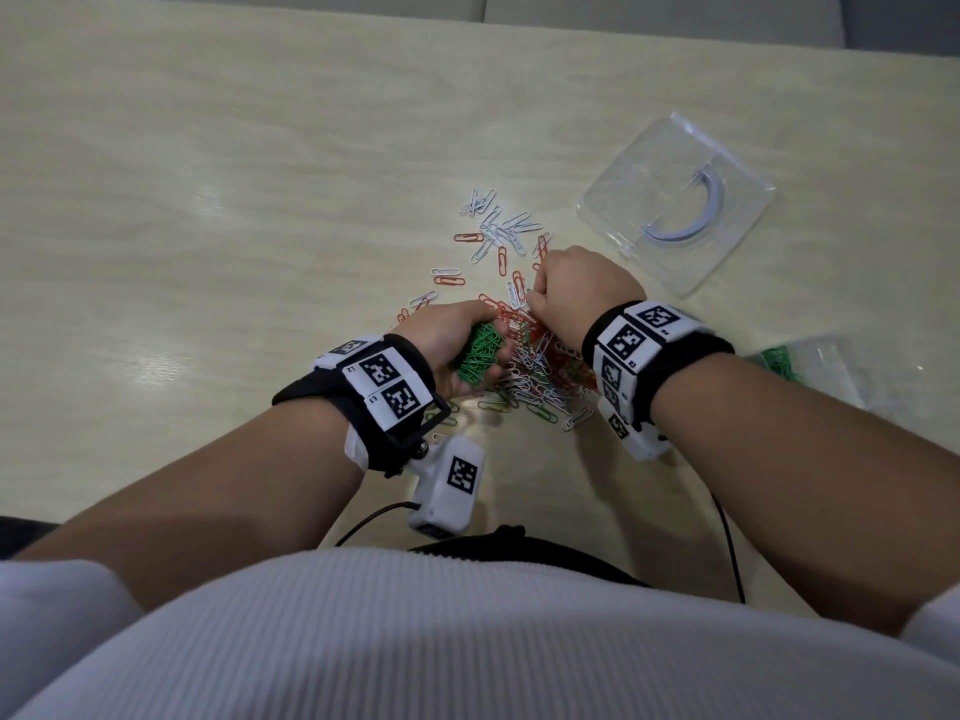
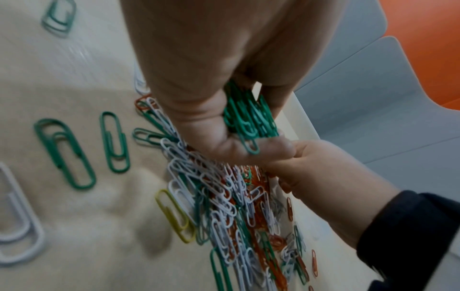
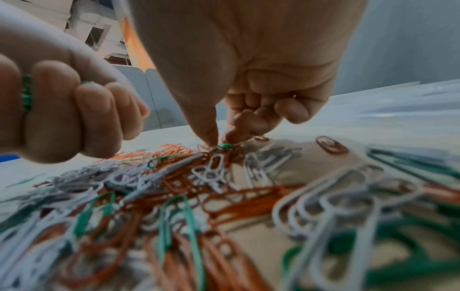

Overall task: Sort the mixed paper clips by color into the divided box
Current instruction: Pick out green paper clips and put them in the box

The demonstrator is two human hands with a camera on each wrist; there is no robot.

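Pale wood-grain table (image 1: 208, 200) fills the view, its far edge running along twelve o'clock with grey chairs (image 2: 373, 98) behind it. Wide bare tabletop lies from nine through eleven o'clock. Dead centre sits the mixed clip pile (image 1: 540, 371), red, white and green tangled together, with loose strays trailing toward twelve. Left hand (image 1: 457, 345) hovers at the pile's nine o'clock edge, fingers clenched around a thick bunch of green clips (image 1: 478, 353). Right hand (image 1: 582, 288) is down at the pile's one o'clock side, thumb and forefinger pinching a single green clip (image 3: 225, 146), other fingers curled in. Clear lid (image 1: 675, 200) rests at two o'clock, well apart from the pile. At three o'clock, a clear divided box (image 1: 831, 376), blurred, shows green clips inside. Wristbands (image 1: 639, 335) carry black-and-white square code markers; no readable writing.
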